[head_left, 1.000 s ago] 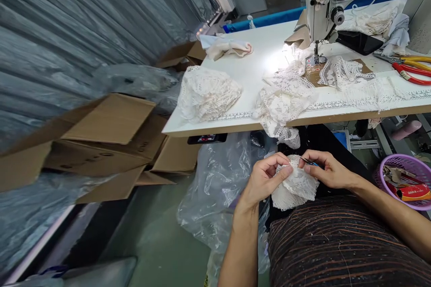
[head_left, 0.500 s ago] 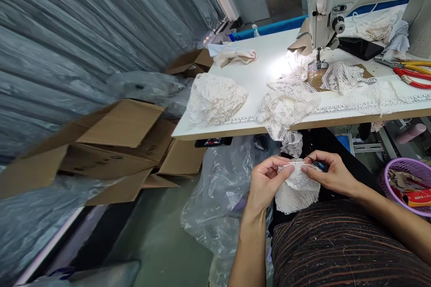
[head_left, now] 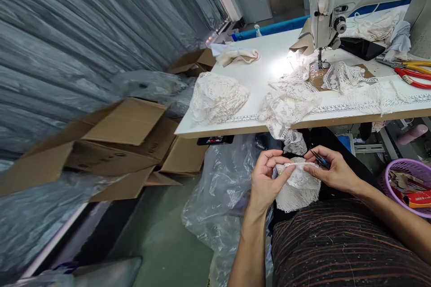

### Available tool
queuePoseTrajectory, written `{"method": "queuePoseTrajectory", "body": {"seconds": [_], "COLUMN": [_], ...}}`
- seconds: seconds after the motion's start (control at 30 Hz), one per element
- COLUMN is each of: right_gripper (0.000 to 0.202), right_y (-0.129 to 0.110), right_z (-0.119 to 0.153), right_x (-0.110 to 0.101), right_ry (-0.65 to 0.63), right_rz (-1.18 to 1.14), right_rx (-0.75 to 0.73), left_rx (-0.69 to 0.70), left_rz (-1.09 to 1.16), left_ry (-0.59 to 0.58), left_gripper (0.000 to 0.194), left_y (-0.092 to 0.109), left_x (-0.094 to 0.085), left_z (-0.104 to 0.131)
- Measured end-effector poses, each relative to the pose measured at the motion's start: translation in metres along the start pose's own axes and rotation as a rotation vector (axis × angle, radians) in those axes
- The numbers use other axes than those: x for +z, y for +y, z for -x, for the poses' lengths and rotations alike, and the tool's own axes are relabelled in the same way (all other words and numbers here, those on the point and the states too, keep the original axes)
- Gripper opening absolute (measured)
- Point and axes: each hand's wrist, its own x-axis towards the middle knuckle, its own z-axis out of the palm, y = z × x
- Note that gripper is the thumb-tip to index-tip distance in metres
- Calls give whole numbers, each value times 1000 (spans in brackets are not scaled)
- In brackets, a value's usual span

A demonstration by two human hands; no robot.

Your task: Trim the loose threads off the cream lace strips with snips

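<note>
Crumpled white lace piece (head_left: 298,195) held over the lap, before the white sewing table's (head_left: 261,65) front edge.
Head view: left hand (head_left: 269,177) and right hand (head_left: 332,170) pinch its upper edge, apparently keeping it taut; small blue-and-black snips (head_left: 320,160) sit within the right, probably freeing its fingertips. Bunched white patterned lace (head_left: 286,107) hangs over that edge.

The cream openwork lace cloth (head_left: 298,193) in the grip looks matt and rough; beyond it, the flat white tabletop (head_left: 257,78) is smooth. Left of the grip, clear crumpled plastic sheeting (head_left: 213,208) is glossy, the open brown cardboard box (head_left: 126,122) matt.
</note>
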Motion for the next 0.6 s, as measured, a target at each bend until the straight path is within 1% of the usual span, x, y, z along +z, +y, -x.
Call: {"method": "queuePoseTrajectory", "body": {"seconds": [0.1,0.3,0.47,0.5,0.53,0.6], "right_gripper": [31,29,27,24,21,16], "right_y": [5,8,5,6,8,13], "right_z": [-1,-1,8,9,9,6], "right_x": [-5,-11,-11,-11,-11,-11], "right_ry": [-50,-100,-257,-261,-236,-126], "right_rz": [2,41,33,52,87,181], "right_rx": [39,65,166,177,173,120], "left_rx": [-32,-98,-177,-165,-132,-24], "left_rz": [27,46,-11,-47,-98,-219], "left_ry": [2,-8,-109,-115,-104,-33], "left_gripper": [44,45,42,40,37,31], "left_y": [-4,-7,-7,-9,-12,-20], "left_x": [-2,-8,-15,-16,-16,-15], "left_z": [-3,-3,4,4,2,-3]}}
